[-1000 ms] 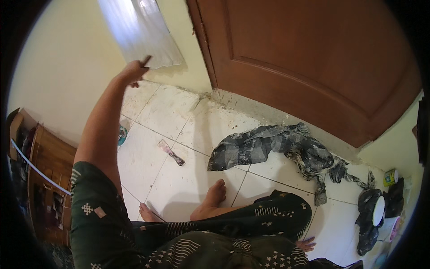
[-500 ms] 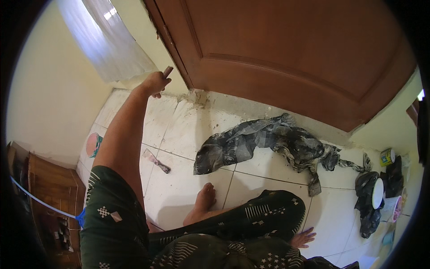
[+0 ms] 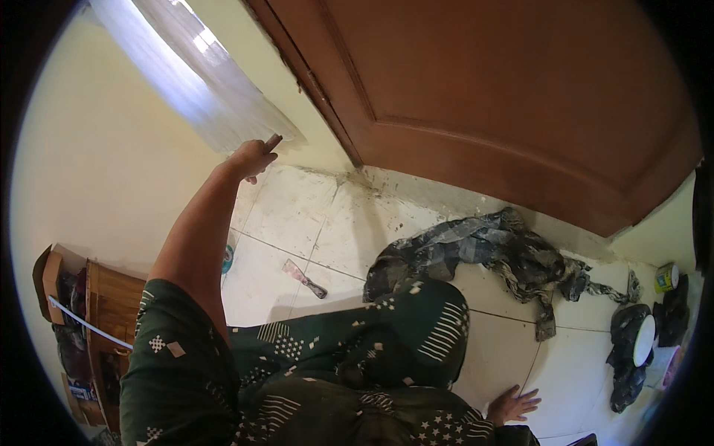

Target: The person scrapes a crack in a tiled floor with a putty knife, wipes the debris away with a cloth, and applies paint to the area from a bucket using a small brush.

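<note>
"Brown is the short stick-like piece (image 3: 274,141) which I see in the upper left of the frame. How is it held?"

"It stands out of the left hand (image 3: 251,159), whose fingers are curled around it. Only one end is showing; the fist covers the rest, so I cannot tell what kind of thing it is."

"Will it be heavy, in your opinion?"

"I would judge it light, because it looks slim and one hand alone holds it out. It seems also stiff, perhaps wooden, and I do not expect it to break easily. Whether it is slippery, I cannot tell."

"Then where should one take hold?"

"Around the covered part, I think, as this hand does. The bare end is short and would give little room for fingers."

"And the right hand (image 3: 513,405)?"

"It is at the lower right, resting on the white tiles (image 3: 569,364) with spread fingers, and I see nothing in its grasp."

"What about the scraper (image 3: 305,279)?"

"It lies left of the centre, well apart from both hands. Its dark handle should be the better place to grip."
</note>
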A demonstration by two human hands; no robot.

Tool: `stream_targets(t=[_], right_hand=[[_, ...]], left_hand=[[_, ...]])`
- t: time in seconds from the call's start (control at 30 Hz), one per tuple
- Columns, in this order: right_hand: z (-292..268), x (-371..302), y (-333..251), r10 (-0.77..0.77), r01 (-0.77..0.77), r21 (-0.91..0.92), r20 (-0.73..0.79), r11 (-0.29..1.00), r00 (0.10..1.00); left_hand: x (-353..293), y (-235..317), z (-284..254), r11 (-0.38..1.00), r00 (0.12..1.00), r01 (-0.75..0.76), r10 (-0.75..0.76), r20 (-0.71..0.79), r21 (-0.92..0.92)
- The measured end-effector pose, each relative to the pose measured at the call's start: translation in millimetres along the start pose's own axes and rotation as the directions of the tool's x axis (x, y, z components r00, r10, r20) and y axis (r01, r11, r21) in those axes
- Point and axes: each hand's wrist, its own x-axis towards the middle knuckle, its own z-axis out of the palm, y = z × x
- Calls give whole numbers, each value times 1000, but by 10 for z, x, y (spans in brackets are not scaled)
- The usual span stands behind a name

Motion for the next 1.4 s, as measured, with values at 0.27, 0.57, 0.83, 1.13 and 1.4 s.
stream_targets(t=[0.27,0.57,0.83,1.13,1.4], right_hand=[[530,224,136,-21,35,47,-277,998,961],[258,137,-122,212,-214,-49,-48,976,976],[711,449,-609,389,-336,-236,237,912,890],[-1307,-1010,-2391,-718,695,212,48,687,695],[-1588,-1806,-3932,-990,967,-240,125,-88,-59]], left_hand=[[271,-390,224,996,993,-92,91,81,3],[596,-1874,1597,999,967,31,-38,251,30],[841,-2420,2850,996,997,82,-82,13,-46],[368,-2484,3681,764,817,508,-574,-58,-397],[371,-2490,4125,675,638,548,-720,-275,-495]])
